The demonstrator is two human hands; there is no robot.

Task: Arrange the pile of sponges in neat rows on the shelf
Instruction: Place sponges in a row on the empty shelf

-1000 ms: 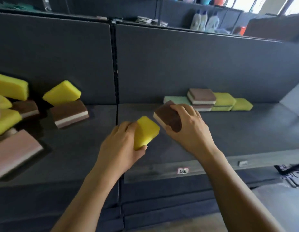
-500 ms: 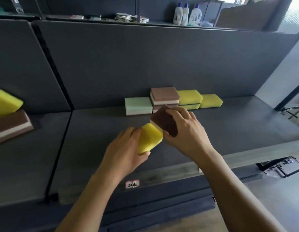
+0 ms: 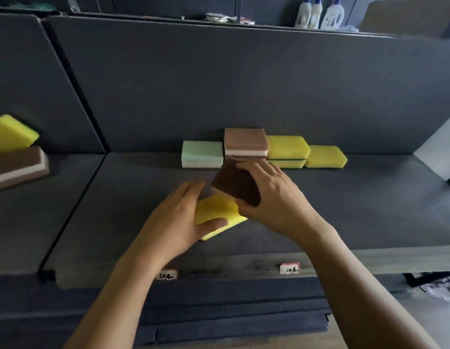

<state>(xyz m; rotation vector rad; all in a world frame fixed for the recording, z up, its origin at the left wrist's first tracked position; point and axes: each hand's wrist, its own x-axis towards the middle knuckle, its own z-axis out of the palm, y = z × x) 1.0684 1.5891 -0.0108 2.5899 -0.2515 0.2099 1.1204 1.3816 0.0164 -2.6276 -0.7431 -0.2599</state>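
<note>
Now your L hand (image 3: 173, 220) grips the yellow sponge (image 3: 218, 210) mid-shelf (image 3: 370, 210), R hand (image 3: 276, 197) grips the brown sponge (image 3: 234, 182); sponge row (image 3: 245, 142) lies straight ahead by the back wall, nearer your R hand.

Upper shelf (image 3: 269, 25): three white bottles with blue caps (image 3: 315, 17) standing side by side, a messy stack of paper packets (image 3: 229, 18) left of them, a brown cardboard box (image 3: 405, 16) at the right. Dark grey back panel (image 3: 244, 84) with a vertical seam (image 3: 75, 84) at the left. Two small white price labels with handwriting on the front lip: left label (image 3: 167, 275) partly hidden, right label (image 3: 289, 268) fully visible. Crinkled printed plastic (image 3: 440, 285) bottom right, blurred.
</note>
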